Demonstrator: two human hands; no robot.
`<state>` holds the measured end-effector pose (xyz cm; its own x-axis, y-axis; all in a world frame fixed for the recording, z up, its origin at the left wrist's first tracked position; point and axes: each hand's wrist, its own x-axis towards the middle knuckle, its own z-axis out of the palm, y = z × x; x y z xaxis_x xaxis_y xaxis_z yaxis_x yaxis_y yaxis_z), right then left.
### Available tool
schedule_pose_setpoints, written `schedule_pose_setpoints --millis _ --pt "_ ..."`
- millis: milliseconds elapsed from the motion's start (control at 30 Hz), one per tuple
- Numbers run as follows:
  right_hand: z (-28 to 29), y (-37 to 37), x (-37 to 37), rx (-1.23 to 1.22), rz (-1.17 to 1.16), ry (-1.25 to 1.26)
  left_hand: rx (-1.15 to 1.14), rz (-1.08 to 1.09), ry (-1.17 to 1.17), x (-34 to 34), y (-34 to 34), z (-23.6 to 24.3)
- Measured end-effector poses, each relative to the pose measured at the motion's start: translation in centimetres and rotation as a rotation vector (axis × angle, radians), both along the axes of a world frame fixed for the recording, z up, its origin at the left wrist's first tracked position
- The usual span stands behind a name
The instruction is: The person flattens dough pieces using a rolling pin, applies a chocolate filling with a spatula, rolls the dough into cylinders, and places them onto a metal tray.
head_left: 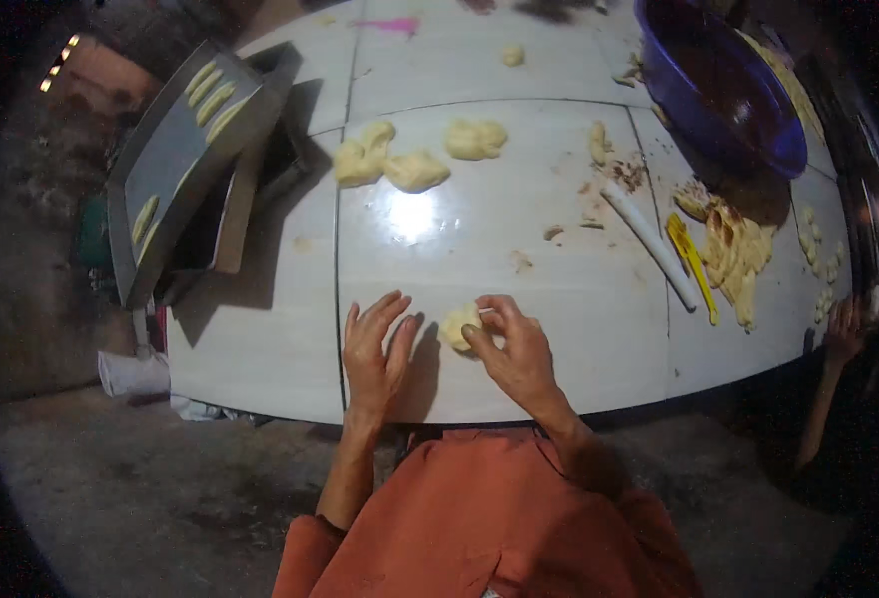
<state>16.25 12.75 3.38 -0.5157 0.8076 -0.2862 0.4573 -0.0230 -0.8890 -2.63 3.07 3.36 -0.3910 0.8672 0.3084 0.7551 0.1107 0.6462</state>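
A small pale lump of dough is at the near edge of the white tiled table. My right hand has its thumb and fingers closed on the lump's right side. To the left of it my left hand is raised with its fingers apart, touching nothing. Farther back lie larger dough pieces: a folded one, one touching it, and another a little to the right. A small dough ball sits near the far side.
At left, tilted metal trays hold several dough strips. On the right are a white rod, a yellow plastic tool, a soft dough mass and a purple basin. Another person's hand reaches the right edge near small dough bits.
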Motion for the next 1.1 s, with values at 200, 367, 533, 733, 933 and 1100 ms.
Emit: schedule_pose_setpoints --millis 200,367,533,733,933,1100 --pt "-1.2 -1.4 -0.9 0.683 0.024 -0.417 -0.102 -0.2 0.138 0.4 -3.9 -0.6" --pt "-1.0 -1.8 -0.2 0.774 0.389 -0.181 -0.31 -0.422 0.334 2.2 -2.6 -2.9" --pt "-2.9 -3.1 2.3 0.69 0.473 -0.471 -0.444 -0.404 0.347 1.9 -2.3 -3.2" --pt "-1.9 0.4 4.7 0.573 0.476 -0.276 -0.42 -0.407 0.494 2.6 -3.4 -2.9" --pt "-3.6 10.9 14.4 0.97 -0.294 -0.714 -0.431 -0.401 0.333 5.7 -4.4 -3.0" --pt "-4.1 14.5 16.7 0.882 -0.251 -0.612 -0.362 -0.397 0.34 5.9 -4.9 -3.2"
